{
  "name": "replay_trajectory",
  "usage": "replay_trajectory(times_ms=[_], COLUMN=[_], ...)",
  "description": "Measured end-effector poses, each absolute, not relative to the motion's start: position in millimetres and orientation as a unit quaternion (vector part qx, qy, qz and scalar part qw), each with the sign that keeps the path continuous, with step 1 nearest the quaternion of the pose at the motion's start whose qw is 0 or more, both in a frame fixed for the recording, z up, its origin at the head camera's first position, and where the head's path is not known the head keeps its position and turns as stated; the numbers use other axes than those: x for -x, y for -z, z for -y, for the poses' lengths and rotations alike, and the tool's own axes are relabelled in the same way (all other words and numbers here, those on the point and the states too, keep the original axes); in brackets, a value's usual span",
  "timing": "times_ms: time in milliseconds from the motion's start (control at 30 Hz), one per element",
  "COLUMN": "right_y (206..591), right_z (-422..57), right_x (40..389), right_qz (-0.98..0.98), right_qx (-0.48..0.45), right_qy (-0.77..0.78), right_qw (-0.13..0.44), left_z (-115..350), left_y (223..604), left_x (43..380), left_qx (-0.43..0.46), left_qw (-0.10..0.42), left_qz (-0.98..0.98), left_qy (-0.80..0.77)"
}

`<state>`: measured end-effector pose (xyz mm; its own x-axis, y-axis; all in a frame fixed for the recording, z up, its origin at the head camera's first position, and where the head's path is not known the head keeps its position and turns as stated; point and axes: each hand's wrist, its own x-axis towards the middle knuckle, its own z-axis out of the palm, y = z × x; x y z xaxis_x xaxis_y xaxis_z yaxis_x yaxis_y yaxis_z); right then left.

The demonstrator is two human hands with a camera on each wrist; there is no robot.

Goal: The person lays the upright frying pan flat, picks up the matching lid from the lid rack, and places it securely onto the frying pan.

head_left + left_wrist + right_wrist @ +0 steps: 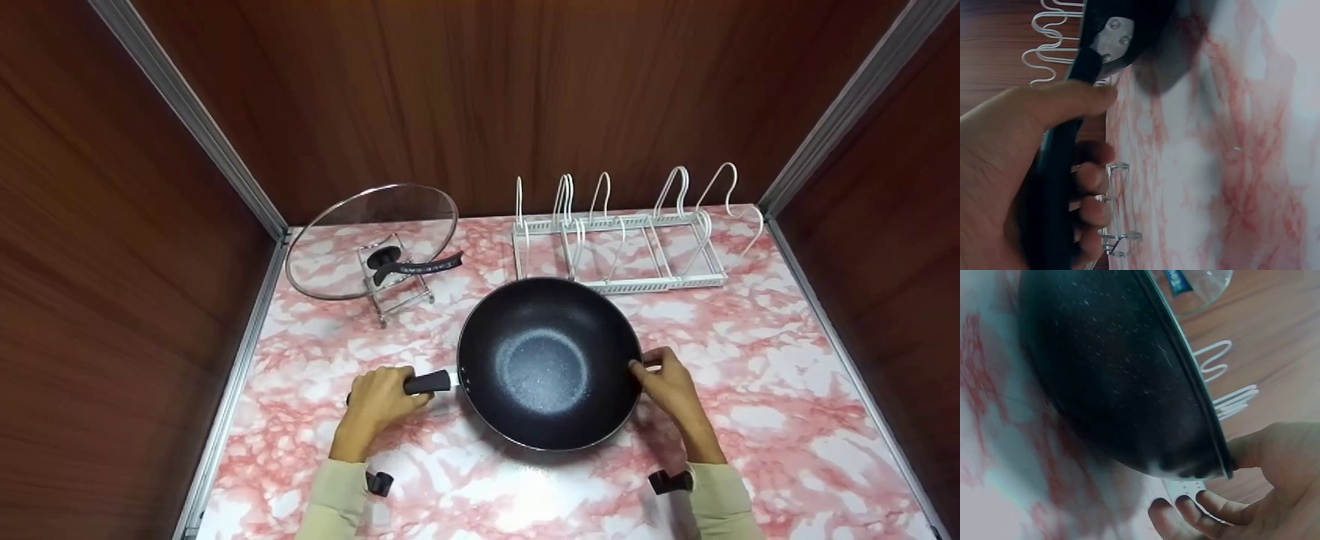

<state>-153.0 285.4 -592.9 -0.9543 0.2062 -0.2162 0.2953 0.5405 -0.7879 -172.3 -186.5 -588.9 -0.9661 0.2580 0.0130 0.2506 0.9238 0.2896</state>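
A black wok (544, 367) with a speckled inside is held up between both hands, above the table. My left hand (381, 397) grips its black handle (427, 383); the left wrist view shows the fingers curled round that handle (1055, 169) and the thumb lying across it. At the opposite side, my right hand (667, 379) pinches the wok's rim, thumb inside. In the right wrist view, the wok's dark outer side (1117, 377) faces the camera and the right hand (1275, 489) has its fingertips below the rim.
Behind the wok stands a white wire rack (622, 285) with several upright loops. To the left, a glass lid (330, 259) with a black knob leans on a small metal stand (405, 304). Brown wood-grain panels (480, 105) enclose the red-and-white marbled table (780, 420).
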Motion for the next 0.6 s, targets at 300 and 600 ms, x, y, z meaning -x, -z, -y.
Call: replay_trajectory(times_ms=[300,600], right_y=[578,569], right_z=[-287,-281], right_x=[159,167], right_qz=[-0.908,-0.913], right_qx=[-0.134,-0.113], right_qy=[0.395,0.384], right_qw=[-0.031,-0.074], left_z=[190,189], left_y=[584,582], left_x=[175,180], left_qx=[-0.126,-0.126], left_qw=[0.038,0.001], left_qz=[-0.971,-0.969], left_qy=[-0.202,-0.213])
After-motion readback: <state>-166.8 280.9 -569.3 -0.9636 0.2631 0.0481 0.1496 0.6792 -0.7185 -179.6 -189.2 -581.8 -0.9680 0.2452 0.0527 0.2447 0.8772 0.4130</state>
